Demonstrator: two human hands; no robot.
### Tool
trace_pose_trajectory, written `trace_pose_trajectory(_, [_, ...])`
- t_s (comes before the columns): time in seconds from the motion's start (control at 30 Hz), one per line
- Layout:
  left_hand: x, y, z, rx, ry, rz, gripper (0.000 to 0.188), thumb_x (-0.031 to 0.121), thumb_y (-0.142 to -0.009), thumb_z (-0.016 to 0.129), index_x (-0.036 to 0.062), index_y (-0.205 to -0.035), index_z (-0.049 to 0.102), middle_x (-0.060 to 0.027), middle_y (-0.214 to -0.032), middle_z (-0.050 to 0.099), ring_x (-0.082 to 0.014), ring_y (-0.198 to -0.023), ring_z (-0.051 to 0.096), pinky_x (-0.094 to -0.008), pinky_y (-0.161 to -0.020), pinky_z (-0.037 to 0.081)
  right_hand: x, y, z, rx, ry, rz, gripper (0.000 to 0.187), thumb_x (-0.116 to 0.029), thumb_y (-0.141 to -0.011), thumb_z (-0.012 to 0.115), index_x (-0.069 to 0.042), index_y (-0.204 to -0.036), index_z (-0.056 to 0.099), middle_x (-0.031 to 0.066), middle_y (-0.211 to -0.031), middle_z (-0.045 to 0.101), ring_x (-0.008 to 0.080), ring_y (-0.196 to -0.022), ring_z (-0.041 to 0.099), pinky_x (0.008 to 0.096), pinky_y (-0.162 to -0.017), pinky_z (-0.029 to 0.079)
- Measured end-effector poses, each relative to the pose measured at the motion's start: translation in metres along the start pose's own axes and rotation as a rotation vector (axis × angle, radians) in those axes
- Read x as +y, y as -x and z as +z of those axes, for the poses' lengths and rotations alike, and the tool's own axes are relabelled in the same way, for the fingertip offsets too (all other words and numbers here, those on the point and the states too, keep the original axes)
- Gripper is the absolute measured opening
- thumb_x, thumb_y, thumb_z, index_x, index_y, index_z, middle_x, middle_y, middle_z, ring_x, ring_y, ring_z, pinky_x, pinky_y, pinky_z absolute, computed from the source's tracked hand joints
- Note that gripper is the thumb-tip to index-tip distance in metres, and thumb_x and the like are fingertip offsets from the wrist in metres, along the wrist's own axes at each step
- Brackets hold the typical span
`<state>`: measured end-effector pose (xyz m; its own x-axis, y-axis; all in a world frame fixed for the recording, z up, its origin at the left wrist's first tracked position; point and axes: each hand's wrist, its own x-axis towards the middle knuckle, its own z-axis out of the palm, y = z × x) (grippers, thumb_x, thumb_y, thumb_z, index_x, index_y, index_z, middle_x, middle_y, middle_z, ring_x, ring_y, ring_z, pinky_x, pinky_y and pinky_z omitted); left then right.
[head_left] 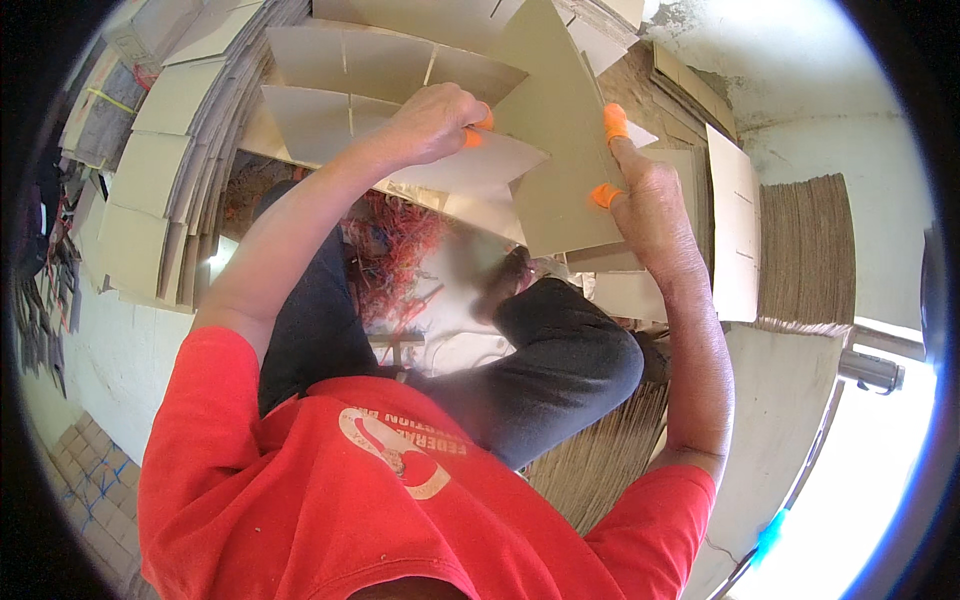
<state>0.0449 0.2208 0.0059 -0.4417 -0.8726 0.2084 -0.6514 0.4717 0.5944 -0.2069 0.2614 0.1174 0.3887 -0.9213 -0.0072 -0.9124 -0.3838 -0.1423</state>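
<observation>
My left hand [435,125] is closed at the top edge of a slotted cardboard strip [490,165], with orange covers on its fingertips. Behind that strip stands another slotted cardboard strip [390,68], roughly parallel to it. A plain tan cardboard sheet [560,150] is tilted upright across the strips' right ends. My right hand [648,195] grips this sheet by its right edge, its orange-covered thumb and finger spread along it. The lower join between sheet and strips is partly hidden.
Layered cardboard stacks [165,170] stand at the left. On the right are a tall stack of brown cardboard [808,250] and a slotted pale panel [733,220]. Red shredded strands [395,260] lie between my legs. More cardboard [600,450] is stacked beside my right knee.
</observation>
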Motion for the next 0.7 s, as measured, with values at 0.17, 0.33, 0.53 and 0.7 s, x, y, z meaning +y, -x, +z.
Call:
trace_pose_trajectory(0.17, [-0.012, 0.006, 0.013, 0.068, 0.035, 0.107, 0.014, 0.009, -0.073, 0.071, 0.0039, -0.087, 0.07, -0.0193, -0.077, 0.066, -0.0371, -0.074, 0.064, -0.0446, -0.066, 0.05, 0.007, 0.006, 0.04, -0.069, -0.137, -0.059, 0.068, 0.004, -0.076, 0.063, -0.001, -0.14, 0.041, 0.0271, -0.08, 0.063, 0.0447, -0.081, 0.063, 0.0471, -0.07, 0.051])
trace_pose_trajectory(0.33, [-0.007, 0.001, 0.013, 0.095, 0.048, 0.101, 0.012, 0.01, -0.073, 0.071, 0.005, -0.084, 0.07, -0.0188, -0.076, 0.066, -0.0374, -0.072, 0.064, -0.045, -0.065, 0.05, -0.005, 0.02, 0.077, -0.128, -0.075, 0.053, 0.058, -0.002, -0.078, 0.067, -0.001, -0.133, 0.05, 0.0265, -0.081, 0.063, 0.0434, -0.076, 0.063, 0.0484, -0.064, 0.049])
trace_pose_trajectory(0.53, [-0.008, 0.009, 0.004, 0.065, 0.019, 0.008, 0.019, 0.014, -0.075, 0.073, 0.0031, -0.091, 0.07, -0.0181, -0.084, 0.069, -0.0332, -0.076, 0.067, -0.041, -0.069, 0.052, 0.05, 0.04, 0.061, 0.272, 0.006, 0.142, 0.063, -0.024, -0.084, 0.071, -0.004, -0.138, 0.046, 0.019, -0.094, 0.067, 0.0359, -0.08, 0.066, 0.0441, -0.064, 0.053])
trace_pose_trajectory(0.7, [0.0, 0.013, -0.008, 0.033, 0.012, -0.06, 0.028, 0.013, -0.074, 0.077, -0.0015, -0.096, 0.07, -0.0175, -0.087, 0.07, -0.0284, -0.077, 0.069, -0.0363, -0.07, 0.053, 0.171, 0.089, 0.029, 0.334, 0.803, 0.558, 0.079, -0.043, -0.078, 0.075, -0.005, -0.139, 0.043, 0.0159, -0.134, 0.053, 0.0321, -0.117, 0.053, 0.0415, -0.085, 0.05])
